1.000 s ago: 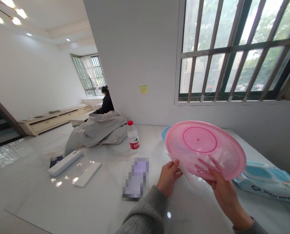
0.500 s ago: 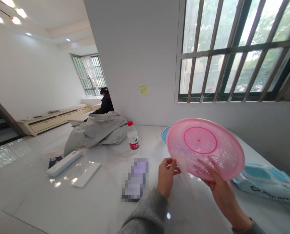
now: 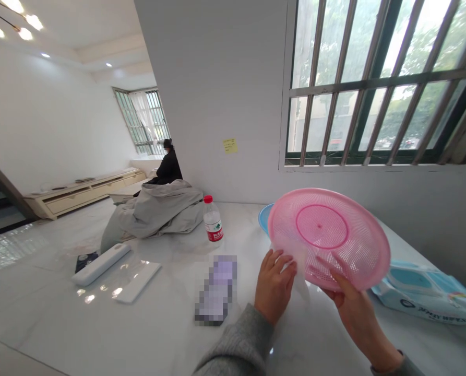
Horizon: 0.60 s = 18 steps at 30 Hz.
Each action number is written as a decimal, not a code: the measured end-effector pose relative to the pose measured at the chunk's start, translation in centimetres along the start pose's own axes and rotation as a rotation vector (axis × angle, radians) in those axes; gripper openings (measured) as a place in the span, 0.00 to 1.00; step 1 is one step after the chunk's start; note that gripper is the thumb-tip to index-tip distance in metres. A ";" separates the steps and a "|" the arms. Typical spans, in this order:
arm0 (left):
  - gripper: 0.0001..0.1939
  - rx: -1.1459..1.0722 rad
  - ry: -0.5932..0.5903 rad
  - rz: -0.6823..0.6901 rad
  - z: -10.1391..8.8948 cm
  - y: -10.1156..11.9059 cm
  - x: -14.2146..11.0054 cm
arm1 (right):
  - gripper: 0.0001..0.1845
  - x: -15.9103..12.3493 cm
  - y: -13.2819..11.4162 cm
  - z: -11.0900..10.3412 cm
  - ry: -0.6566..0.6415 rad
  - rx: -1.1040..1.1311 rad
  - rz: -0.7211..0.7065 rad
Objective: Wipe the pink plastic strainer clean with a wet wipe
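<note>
Held up at about one o'clock from the wearer, a pink plastic strainer [image 3: 326,245] tilts above a white marble table [image 3: 154,334]. Its round, shallow body is a fine lattice of small holes around a solid ring at the centre.

In the head-worn view, the right hand [image 3: 360,310] has the strainer by its lower rim, fingers spread behind the mesh in a firm, partly open hold. The left hand [image 3: 275,286], fingers curled almost closed, presses a soft white wipe [image 3: 302,277] against the lower edge, the thin sheet hanging below. A grey knit sleeve [image 3: 236,339] covers the left forearm. Spread fingers give the thin plastic good backing, and a wipe pressed flat would reach more of the ridged mesh than a bunched one.

Just behind the rim, at twelve o'clock, lies a pale blue plastic dish [image 3: 264,216]. A glossy packet of wipes [image 3: 424,295] sits at two o'clock. At eleven o'clock stand a clear water bottle [image 3: 213,222] with a red cap and a heap of grey fabric [image 3: 158,209]. A seated person [image 3: 169,168] in black is farther off, beyond the heap.
</note>
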<state>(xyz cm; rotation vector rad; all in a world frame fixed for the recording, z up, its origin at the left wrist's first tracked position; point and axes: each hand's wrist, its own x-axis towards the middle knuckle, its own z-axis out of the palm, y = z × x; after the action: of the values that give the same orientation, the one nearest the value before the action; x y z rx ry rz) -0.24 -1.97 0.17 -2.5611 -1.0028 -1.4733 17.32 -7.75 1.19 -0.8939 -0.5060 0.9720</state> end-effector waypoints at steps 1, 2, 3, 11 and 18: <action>0.15 -0.008 -0.061 0.010 -0.1 0.1 0.1 | 0.32 0.0 0.1 0.0 -0.008 0.001 0.013; 0.17 -0.025 -0.132 0.010 -0.1 0.2 0.2 | 0.31 0.0 0.1 -0.1 -0.013 -0.007 0.024; 0.18 -0.047 -0.205 0.002 -0.2 0.4 0.3 | 0.30 -0.1 0.3 -0.2 -0.016 -0.027 0.034; 0.26 -0.207 -0.470 -0.055 -1.1 2.5 0.6 | 0.28 -1.1 2.6 -0.3 -0.104 -0.153 0.169; 0.30 -0.143 -0.542 0.027 -1.5 3.0 0.7 | 0.35 -1.2 2.1 -0.1 -0.103 -0.197 0.166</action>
<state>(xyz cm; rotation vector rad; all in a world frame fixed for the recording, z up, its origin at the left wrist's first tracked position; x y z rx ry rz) 0.50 -4.45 2.39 -3.1513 -0.9156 -0.8786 15.79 -8.32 -0.59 -1.0789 -0.6305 1.1377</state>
